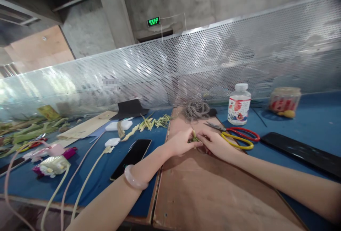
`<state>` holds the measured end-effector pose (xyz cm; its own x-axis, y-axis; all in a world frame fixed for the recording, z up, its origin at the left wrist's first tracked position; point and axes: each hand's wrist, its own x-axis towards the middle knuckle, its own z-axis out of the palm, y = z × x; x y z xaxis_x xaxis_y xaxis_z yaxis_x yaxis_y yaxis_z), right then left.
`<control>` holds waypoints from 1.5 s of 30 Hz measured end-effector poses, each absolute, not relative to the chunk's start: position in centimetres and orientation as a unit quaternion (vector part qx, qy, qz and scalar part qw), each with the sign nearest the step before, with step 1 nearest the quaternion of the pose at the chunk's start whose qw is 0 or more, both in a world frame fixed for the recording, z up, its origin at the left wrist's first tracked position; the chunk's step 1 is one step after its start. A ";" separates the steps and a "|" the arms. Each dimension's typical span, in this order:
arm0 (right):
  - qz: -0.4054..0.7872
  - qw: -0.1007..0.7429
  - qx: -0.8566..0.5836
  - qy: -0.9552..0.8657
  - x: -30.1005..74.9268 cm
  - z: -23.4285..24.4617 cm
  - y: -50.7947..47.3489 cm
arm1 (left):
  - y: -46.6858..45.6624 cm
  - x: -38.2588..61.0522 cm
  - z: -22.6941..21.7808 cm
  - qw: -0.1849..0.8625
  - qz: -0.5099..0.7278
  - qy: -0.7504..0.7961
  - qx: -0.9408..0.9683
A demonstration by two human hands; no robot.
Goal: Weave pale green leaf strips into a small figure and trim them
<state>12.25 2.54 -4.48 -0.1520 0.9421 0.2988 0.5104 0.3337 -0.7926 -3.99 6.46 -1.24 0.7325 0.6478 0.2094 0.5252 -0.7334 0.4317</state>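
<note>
My left hand (181,142), with a pale bangle on its wrist, pinches a small green and yellowish piece of plant strip (194,137) over the wooden board. Close against it, my right hand (217,143) has its fingers closed at the same piece; the fingers hide much of it. Just behind my right hand lie scissors (241,145) with red and yellow handles, their blades pointing left. Beyond both hands sits a tangled heap of grey cord (195,111). Left of the cord are yellow-green braided or knotted strips (147,122) on the blue tabletop.
A black phone (131,158) lies left of the board (191,192), near white devices (118,125) and charging cables (85,185). To the right stand a white bottle (239,106) and a jar (285,101), with a black case (303,153) nearer. Husks (34,131) lie far left; a perforated metal panel (149,71) borders the back.
</note>
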 end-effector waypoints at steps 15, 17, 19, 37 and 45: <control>0.301 0.403 -0.510 -0.698 12.0 -4.8 2.3 | 6.1 -4.3 -1.1 0.111 0.133 0.335 0.926; 0.309 0.401 -0.517 -0.691 11.9 -4.7 2.3 | 6.0 -4.4 -1.1 0.104 0.129 0.339 0.926; 0.313 0.400 -0.515 -0.691 11.9 -4.7 2.4 | 5.9 -4.4 -1.1 0.093 0.129 0.342 0.926; 0.289 0.436 -0.509 -0.684 12.1 -4.5 2.2 | 5.8 -4.0 -1.2 0.186 0.199 0.320 0.907; 0.297 0.437 -0.509 -0.679 12.0 -4.3 2.0 | 5.7 -4.0 -1.1 0.176 0.200 0.322 0.909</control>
<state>12.01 1.98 -4.29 -0.0997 0.9513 0.2918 0.4310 0.3056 -0.8490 -3.99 5.68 -1.13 0.7127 0.6552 0.2507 0.5144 -0.7311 0.4483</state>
